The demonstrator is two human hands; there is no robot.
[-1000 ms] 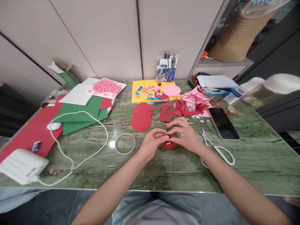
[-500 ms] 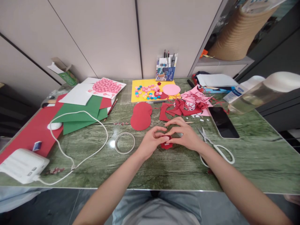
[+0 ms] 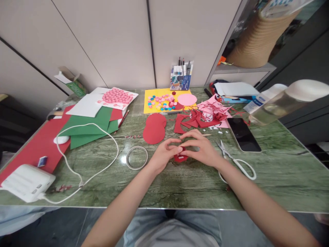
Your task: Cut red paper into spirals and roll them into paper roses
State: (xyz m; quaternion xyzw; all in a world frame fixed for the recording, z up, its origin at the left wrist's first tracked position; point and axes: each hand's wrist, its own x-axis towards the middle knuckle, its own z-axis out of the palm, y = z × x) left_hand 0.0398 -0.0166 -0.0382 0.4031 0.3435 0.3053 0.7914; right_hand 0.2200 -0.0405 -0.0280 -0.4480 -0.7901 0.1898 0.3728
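Between my fingertips is a small strip of red paper (image 3: 181,158), partly rolled or curled, with a small white patch on it. My left hand (image 3: 166,153) pinches it from the left with thumb and forefinger. From the right, my right hand (image 3: 202,147) grips the same paper, its other fingers arched above. The fingers hide much of the paper's upper part. Just beyond my hands lie overlapping red paper circles (image 3: 154,132). A roll of tape (image 3: 137,157) lies left of my left hand, and white-handled scissors (image 3: 236,160) lie partly under my right forearm.
Red paper scraps (image 3: 197,118) and pink scraps (image 3: 210,108) lie beyond my right hand. A yellow sheet (image 3: 146,107) carries small coloured pieces. A phone (image 3: 244,134) and a bottle (image 3: 272,106) stand rightward. Leftward are green paper (image 3: 89,127), a white cable (image 3: 117,154) and charger (image 3: 28,181).
The red paper between my fingers has tipped, and less of its front face shows. Both hands keep nearly the same place; the view has shifted slightly.
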